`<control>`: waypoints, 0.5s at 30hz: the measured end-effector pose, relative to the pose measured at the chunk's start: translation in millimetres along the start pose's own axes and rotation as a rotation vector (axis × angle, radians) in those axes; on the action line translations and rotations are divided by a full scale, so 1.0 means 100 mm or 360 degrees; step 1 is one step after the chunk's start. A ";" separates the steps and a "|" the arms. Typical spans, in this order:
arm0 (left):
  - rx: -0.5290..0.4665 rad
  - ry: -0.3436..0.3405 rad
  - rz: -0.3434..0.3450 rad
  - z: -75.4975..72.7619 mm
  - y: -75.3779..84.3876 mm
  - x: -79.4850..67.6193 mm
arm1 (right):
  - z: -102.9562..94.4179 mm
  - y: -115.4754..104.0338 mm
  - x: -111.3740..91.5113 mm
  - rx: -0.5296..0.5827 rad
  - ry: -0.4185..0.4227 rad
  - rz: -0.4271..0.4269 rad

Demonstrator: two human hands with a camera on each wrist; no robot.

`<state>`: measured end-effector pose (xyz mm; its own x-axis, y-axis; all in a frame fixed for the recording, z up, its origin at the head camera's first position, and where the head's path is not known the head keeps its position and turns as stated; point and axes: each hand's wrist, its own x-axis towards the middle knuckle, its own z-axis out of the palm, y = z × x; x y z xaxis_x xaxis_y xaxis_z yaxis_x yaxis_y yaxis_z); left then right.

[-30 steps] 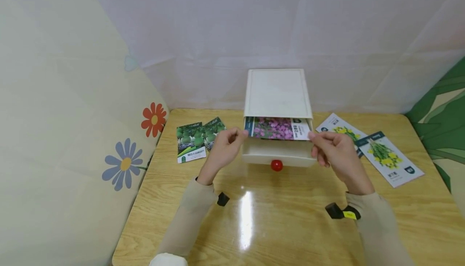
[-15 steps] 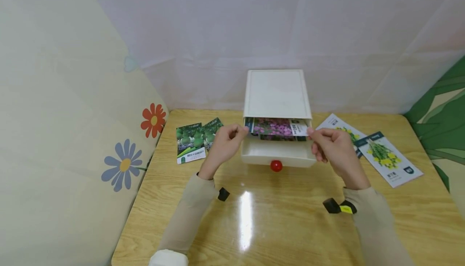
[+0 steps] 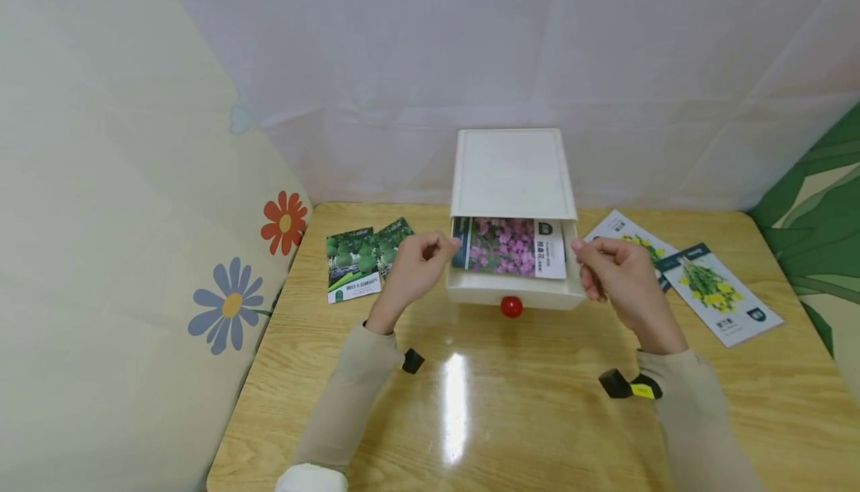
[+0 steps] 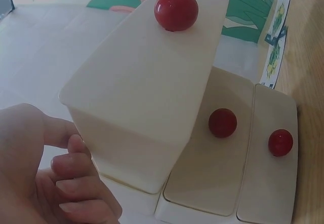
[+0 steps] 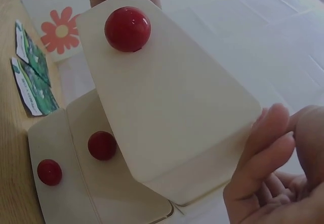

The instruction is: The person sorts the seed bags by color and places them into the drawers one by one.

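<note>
A seed packet [image 3: 513, 247] with pink flowers on it lies face up in the pulled-out top drawer [image 3: 551, 296] of a small white cabinet [image 3: 513, 171]. At the drawer's left rim is my left hand [image 3: 419, 264], fingers loosely bent, fingertips right by the packet's left end. My right hand [image 3: 621, 283] is at the right rim, with a gap between its fingertips and the packet. In the left wrist view the bent fingers lie beside the drawer wall, below its red knob [image 4: 176, 10]. The right wrist view shows bent fingers [image 5: 268, 148] by the opposite wall.
Two green seed packets [image 3: 354, 264] lie left of the cabinet on the wooden table [image 3: 537, 417]. Packets with yellow flowers [image 3: 722, 294] overlap at the right. Lower drawers [image 4: 202, 178] with red knobs are closed. A pale cloth [image 3: 403, 66] hangs behind.
The pink-flower packet, earlier pinched at both ends above the drawer, has dropped flat into it, over a darker packet glimpsed half a second ago. Both hands stayed nearly in place.
</note>
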<state>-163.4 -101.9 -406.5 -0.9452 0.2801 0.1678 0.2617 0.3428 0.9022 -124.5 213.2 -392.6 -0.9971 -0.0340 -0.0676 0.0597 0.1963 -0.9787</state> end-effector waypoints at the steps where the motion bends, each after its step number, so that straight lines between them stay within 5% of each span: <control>1: -0.0004 0.0000 -0.0005 0.00 0.00 0.00 | 0.00 0.00 0.00 -0.0014 0.0012 0.0005; 10: -0.0038 0.0016 -0.0034 0.01 -0.02 -0.01 | 0.02 0.00 -0.09 -0.0122 0.0142 0.0011; 15: -0.0070 0.0068 -0.0038 0.01 -0.04 0.01 | 0.06 0.01 -0.15 -0.0203 0.0268 -0.0155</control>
<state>-165.0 -102.2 -410.9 -0.9588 0.2334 0.1620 0.2311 0.3088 0.9226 -108.8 208.3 -394.1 -0.9922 0.1032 0.0696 -0.0328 0.3226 -0.9460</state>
